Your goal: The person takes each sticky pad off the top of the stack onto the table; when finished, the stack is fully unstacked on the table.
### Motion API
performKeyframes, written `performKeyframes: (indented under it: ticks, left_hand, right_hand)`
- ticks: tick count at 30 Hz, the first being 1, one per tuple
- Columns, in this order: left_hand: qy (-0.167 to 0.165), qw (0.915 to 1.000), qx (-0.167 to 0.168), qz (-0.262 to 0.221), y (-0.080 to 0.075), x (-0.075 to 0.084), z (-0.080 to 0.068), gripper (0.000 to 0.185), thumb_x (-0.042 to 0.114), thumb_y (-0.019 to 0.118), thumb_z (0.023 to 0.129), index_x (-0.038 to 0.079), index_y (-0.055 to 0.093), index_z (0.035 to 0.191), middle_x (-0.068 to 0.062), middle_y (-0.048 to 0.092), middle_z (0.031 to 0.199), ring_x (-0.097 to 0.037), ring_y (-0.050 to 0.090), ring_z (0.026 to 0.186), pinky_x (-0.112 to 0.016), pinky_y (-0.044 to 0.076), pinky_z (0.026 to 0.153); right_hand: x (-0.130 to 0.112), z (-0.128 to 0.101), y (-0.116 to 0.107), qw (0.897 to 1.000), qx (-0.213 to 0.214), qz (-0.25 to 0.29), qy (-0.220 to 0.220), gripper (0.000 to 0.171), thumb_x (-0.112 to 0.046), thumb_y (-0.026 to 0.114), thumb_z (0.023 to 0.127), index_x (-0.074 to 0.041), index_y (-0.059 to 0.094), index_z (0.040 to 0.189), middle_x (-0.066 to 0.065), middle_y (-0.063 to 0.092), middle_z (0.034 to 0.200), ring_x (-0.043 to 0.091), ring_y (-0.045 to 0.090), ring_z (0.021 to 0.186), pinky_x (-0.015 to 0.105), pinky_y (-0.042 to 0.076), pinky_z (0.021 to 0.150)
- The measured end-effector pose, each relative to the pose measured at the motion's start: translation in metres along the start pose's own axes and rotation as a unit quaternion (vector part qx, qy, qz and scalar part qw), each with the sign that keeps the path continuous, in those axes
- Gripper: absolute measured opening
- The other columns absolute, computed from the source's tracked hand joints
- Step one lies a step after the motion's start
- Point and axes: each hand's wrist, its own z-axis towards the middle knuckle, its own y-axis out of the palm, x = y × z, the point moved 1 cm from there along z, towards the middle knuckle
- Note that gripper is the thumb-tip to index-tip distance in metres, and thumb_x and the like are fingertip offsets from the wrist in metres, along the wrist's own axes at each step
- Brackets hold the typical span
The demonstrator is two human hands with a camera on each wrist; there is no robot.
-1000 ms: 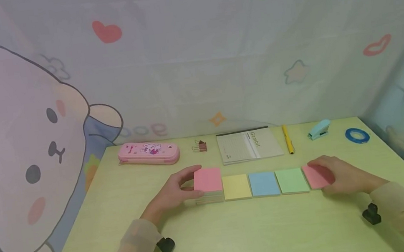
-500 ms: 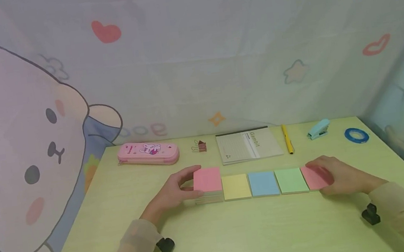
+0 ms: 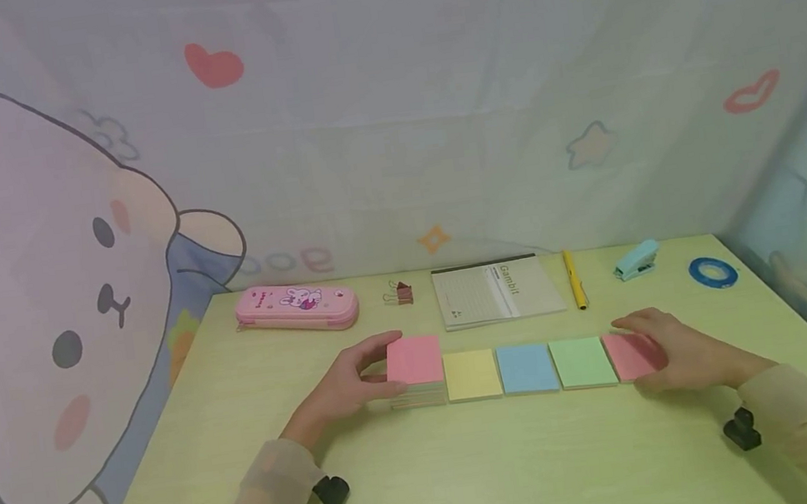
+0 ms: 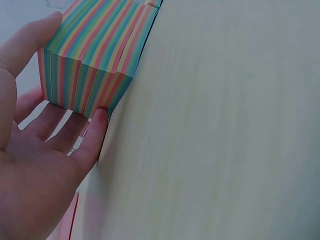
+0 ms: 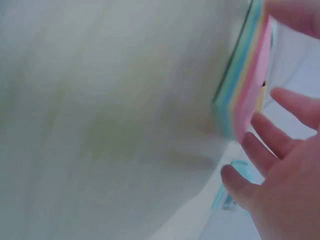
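a pale green table [image 3: 476,470] stands before a wall cloth printed with a large cartoon bear [image 3: 38,288]. at the table's far edge lie, from left to right, a pink pencil case [image 3: 296,305], a binder clip [image 3: 399,293], a notebook [image 3: 495,291], a yellow pen [image 3: 574,278], a small teal stapler [image 3: 637,258] and a blue tape roll [image 3: 712,272]. nearer the person a row of sticky-note pads runs across the middle: a tall pink-topped pad stack [image 3: 415,370] at the left end, then a yellow pad [image 3: 472,375], a blue pad [image 3: 527,368], a green pad [image 3: 583,362] and a pink pad [image 3: 629,355] at the right end, each just beside the next. the left hand [image 3: 348,385] grips the tall stack by its left side, thumb on one face and fingers [image 4: 92,135] curled round the striped edge, as the left wrist view shows. the right hand [image 3: 676,353] rests on the right part of the pink pad with fingers relaxed and spread; the right wrist view is blurred, showing the fingers [image 5: 260,145] beside a thin multicoloured pad edge.
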Motion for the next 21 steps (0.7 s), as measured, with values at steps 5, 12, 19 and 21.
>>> performKeyframes:
  ticks: [5,12,19,21]
  left_hand:
    - [0.001,1.0,-0.004,-0.003,-0.002,-0.001,0.0,0.082,0.009,0.085,0.089,0.005,0.043,0.159,-0.011,0.05,0.158,-0.034,0.045,0.147,-0.043,0.053,0.113]
    - [-0.001,1.0,-0.003,-0.008,-0.003,-0.006,0.0,0.082,0.011,0.085,0.09,0.006,0.043,0.16,-0.01,0.05,0.159,-0.034,0.044,0.148,-0.043,0.052,0.114]
    - [0.003,0.9998,-0.007,-0.02,-0.003,-0.005,-0.002,0.083,0.007,0.085,0.089,0.005,0.042,0.16,-0.01,0.048,0.16,-0.033,0.045,0.148,-0.041,0.053,0.113]
    - [0.006,0.9996,-0.01,-0.025,-0.003,-0.005,-0.001,0.083,0.008,0.085,0.089,0.005,0.041,0.16,-0.01,0.048,0.16,-0.032,0.045,0.148,-0.041,0.053,0.113]
  right_hand:
    - [-0.026,0.017,0.001,0.998,0.054,0.012,-0.043,0.08,-0.039,0.083,0.09,0.001,0.049,0.15,0.026,0.042,0.152,0.047,0.043,0.134,0.076,0.044,0.106]
    - [-0.097,0.056,0.021,0.99,0.066,0.026,-0.12,0.072,-0.038,0.075,0.098,0.003,0.049,0.15,0.022,0.048,0.153,0.042,0.046,0.139,0.064,0.045,0.112]
    - [-0.166,0.088,0.045,0.983,0.016,0.092,-0.16,0.076,-0.042,0.074,0.097,-0.003,0.045,0.156,0.014,0.045,0.16,0.034,0.041,0.148,0.059,0.041,0.12]
    - [-0.182,0.095,0.052,0.981,0.004,0.104,-0.163,0.079,-0.045,0.074,0.097,-0.004,0.043,0.158,0.012,0.043,0.162,0.033,0.038,0.151,0.057,0.039,0.122]
